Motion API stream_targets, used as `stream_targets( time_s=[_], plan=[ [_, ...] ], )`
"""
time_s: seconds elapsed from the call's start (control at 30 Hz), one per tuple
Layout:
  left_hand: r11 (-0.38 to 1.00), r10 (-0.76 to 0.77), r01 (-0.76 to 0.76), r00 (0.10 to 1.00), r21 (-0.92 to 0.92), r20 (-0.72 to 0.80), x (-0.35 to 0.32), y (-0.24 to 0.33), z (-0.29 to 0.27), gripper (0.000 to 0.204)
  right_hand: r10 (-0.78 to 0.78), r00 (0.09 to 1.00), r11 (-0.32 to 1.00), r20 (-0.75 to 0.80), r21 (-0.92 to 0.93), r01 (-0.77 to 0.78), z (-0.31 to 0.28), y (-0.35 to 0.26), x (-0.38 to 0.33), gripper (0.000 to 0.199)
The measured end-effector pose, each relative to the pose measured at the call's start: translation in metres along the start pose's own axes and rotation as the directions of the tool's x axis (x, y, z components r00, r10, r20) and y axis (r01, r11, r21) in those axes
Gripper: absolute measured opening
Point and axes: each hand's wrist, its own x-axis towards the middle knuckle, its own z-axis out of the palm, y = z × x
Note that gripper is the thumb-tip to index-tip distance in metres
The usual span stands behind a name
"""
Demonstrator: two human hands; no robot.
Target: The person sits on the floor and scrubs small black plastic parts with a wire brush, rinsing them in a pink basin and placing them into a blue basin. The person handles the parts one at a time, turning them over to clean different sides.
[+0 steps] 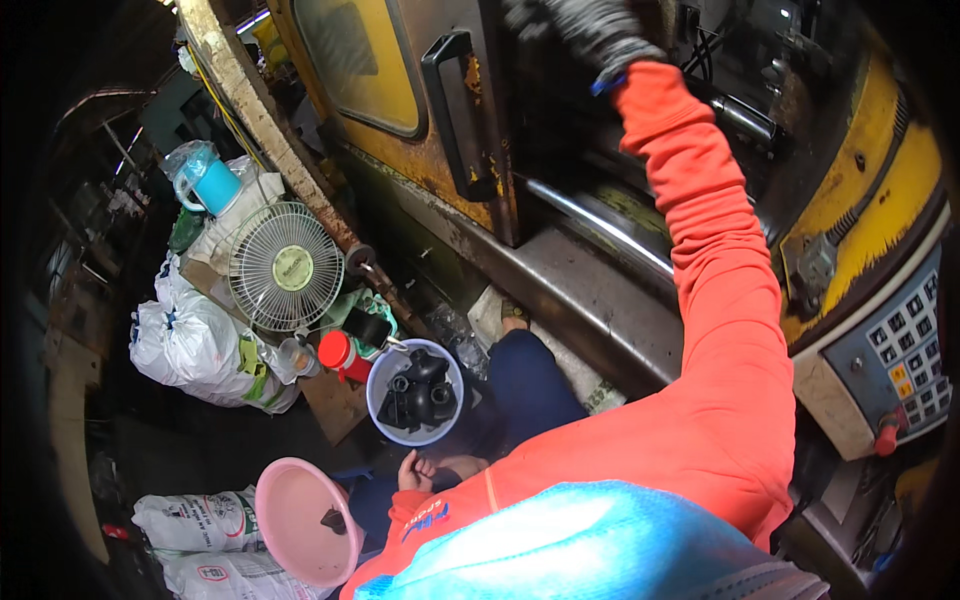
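Note:
My right arm in an orange-red sleeve reaches up into the opening of a large yellow machine [470,205]. On that hand is a grey knitted glove; my right hand [590,35] lies at the top edge, its fingers smeared and partly lost in the dark. It is nearest the machine's door handle [455,115], a black bar, but apart from it. My bare left hand [415,472] rests low by my lap, fingers curled, with nothing visible in them. Just beyond it stands a white-and-blue bucket [375,400] holding several black moulded parts [430,385].
A pink basin [275,500] with a small dark piece sits at lower left beside white sacks [195,522]. Further back are a fan [290,265], a red-lidded container [338,352], white plastic bags [190,345] and a turquoise jug [212,187]. A button panel [890,350] stands at right.

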Motion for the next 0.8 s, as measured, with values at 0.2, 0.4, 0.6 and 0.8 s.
stream_targets(
  time_s=[0.2,0.4,0.6,0.8],
  plan=[
    [0.998,0.056,-0.049,0.986,0.048,-0.158,0.002,-0.011,0.016,0.021,0.085,0.518,0.746,-0.851,-0.290,-0.599,-0.131,0.182,0.001,0.057],
    [0.997,-0.039,0.051,0.982,0.055,-0.187,0.007,-0.012,0.030,0.015,0.305,0.571,0.476,-0.763,-0.397,-0.785,-0.208,0.316,-0.020,0.047],
    [0.986,-0.153,0.161,0.974,0.037,-0.169,0.018,-0.013,0.056,0.013,0.315,0.660,0.461,-0.682,-0.497,-0.735,-0.216,0.343,-0.007,0.052],
    [0.982,-0.159,0.168,0.982,0.089,-0.107,0.026,-0.017,0.104,0.014,0.287,0.848,0.171,-0.445,-0.848,-0.502,-0.223,0.331,-0.002,0.036]
  ],
)
